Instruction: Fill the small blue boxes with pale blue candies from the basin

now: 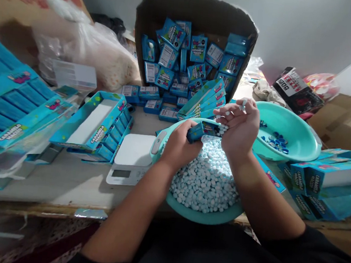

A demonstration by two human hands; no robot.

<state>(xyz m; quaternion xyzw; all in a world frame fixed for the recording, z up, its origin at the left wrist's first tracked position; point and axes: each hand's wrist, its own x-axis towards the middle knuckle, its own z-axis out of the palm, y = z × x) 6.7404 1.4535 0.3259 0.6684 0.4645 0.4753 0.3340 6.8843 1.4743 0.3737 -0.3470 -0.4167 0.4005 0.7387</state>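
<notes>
My left hand [182, 145] is closed around a small blue candy box [205, 130], which lies tilted on its side above a turquoise basin [210, 219]. White and pale blue round candies [204, 184] fill that basin. My right hand [241, 126] is turned palm up and cupped beside the end of the box, holding several candies [222, 129] in the palm, with a few more at its fingers. Whether the candies at the box's end lie partly inside it I cannot tell. Left of the basin stands a white kitchen scale [132, 156].
A cardboard carton [197, 8] behind the basin holds many blue candy boxes, with more before it. Display trays [91, 127] stand at left, others [330, 177] at right. A second turquoise basin [300, 136] holds small blue pieces. A clear plastic bag [90, 47] sits back left.
</notes>
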